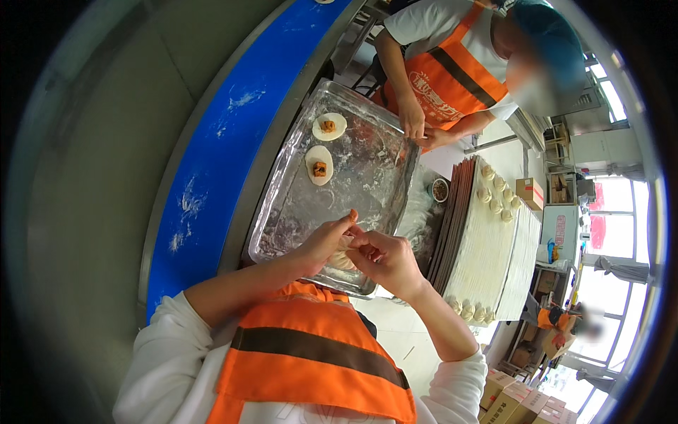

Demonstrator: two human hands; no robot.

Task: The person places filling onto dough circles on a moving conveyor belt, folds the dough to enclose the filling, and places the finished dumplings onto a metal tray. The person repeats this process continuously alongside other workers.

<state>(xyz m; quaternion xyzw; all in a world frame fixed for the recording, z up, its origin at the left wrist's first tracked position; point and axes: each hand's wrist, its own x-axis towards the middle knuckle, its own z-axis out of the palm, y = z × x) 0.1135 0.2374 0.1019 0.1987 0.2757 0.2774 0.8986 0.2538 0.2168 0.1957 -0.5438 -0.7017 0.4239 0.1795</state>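
Both hands — left hand and right hand — pinch one pale dough dumpling above the floured metal tray; best sealed with even, gentle pressure along the edge.

2 filled wrappers on tray; conveyor to its left, stacked mats to its right.

Blue conveyor belt, cardboard boxes

White long sleeves pushed up the forearms, orange apron with a dark brown band, bare hands.
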